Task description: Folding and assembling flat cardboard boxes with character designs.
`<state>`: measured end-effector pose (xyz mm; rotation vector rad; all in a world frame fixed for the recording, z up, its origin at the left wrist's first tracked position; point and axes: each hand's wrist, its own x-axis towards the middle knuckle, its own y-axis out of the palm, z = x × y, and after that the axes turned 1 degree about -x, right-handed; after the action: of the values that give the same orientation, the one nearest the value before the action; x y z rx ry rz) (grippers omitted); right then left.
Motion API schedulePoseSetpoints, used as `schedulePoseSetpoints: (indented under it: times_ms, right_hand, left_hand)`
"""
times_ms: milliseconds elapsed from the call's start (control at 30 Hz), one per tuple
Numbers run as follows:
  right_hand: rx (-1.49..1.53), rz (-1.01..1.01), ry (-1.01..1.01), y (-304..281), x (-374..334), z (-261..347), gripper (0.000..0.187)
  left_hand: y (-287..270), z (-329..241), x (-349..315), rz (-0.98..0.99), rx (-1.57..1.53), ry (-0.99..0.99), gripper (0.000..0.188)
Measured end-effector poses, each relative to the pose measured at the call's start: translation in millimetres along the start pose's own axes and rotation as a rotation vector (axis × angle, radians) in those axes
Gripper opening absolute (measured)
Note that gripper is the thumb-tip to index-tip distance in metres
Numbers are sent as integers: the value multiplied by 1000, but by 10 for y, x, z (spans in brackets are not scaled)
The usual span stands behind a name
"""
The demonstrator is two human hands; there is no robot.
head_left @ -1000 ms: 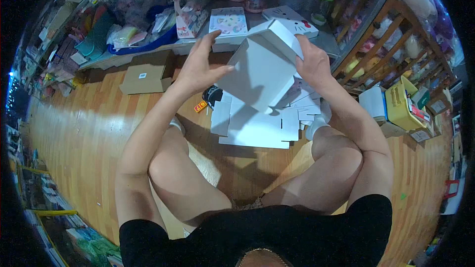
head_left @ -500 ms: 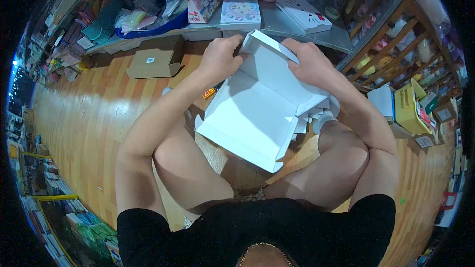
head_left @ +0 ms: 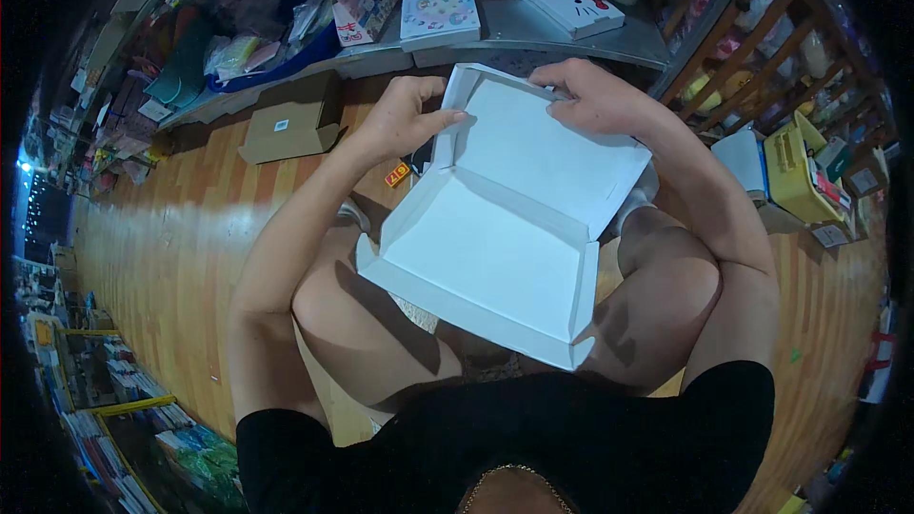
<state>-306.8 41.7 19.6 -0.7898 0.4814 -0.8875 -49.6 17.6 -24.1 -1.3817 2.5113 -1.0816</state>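
A white folding cardboard box point(head_left: 481, 257) lies opened out between my knees, its inside facing up and its lid section tilted at the far side. My left hand point(head_left: 405, 119) grips the far left corner, thumb on the inner face. On the far edge, further right, my right hand point(head_left: 595, 100) is closed around the rim, thumb inside. Side flaps stand up along the near section, and small tabs stick out at its near corners. The fingers behind the cardboard are hidden.
Ahead stands a metal shelf point(head_left: 533, 38) with a patterned white box point(head_left: 440, 11) and another flat white box point(head_left: 566, 2). A brown carton point(head_left: 293, 119) sits on the wooden floor at left, near a small orange packet point(head_left: 397, 174). At right is a yellow bin point(head_left: 795, 176).
The box has come nearer to me and opened wider, its lid section leaning further back. My right hand's grip on the far edge looks different. The stacked white pieces beneath are now covered.
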Motion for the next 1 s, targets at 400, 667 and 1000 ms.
schedulePoseSetpoints:
  times_ms: [400,667,1000]
  right_hand:
    - [171,113,-17,-27,-47,-127,42]
    - [271,164,-76,-46,-71,-161,39]
    - [263,144,-69,-29,-88,-180,38]
  left_hand:
    - [-82,-10,-73,219,-438,-210,29]
    - [-104,129,-103,262,-644,-231,31]
    - [-50,252,-109,286,-759,-299,35]
